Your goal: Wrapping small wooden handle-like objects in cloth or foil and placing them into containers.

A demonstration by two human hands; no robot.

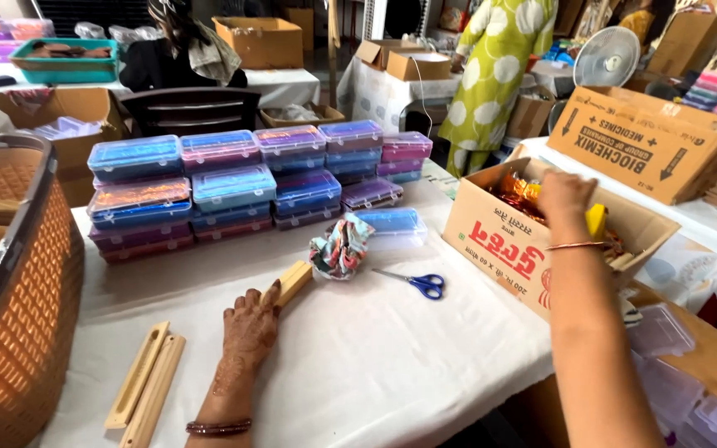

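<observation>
My left hand [249,325] lies flat on the white tablecloth, fingertips touching the near end of a short wooden block [294,280]. A patterned cloth bundle [340,246] rests at the block's far end. My right hand [564,192] reaches into an open cardboard box [499,241] at the right, over orange packets [514,191], with something yellow [596,219] beside the wrist. Whether that hand grips anything is hidden. Blue-handled scissors [418,282] lie between the hands.
Stacks of coloured plastic cases [234,182] fill the far table, one clear case [392,226] in front. A woven orange basket [18,290] stands left, two wooden slats [144,380] near it. More boxes, a fan [607,56] and two people are behind.
</observation>
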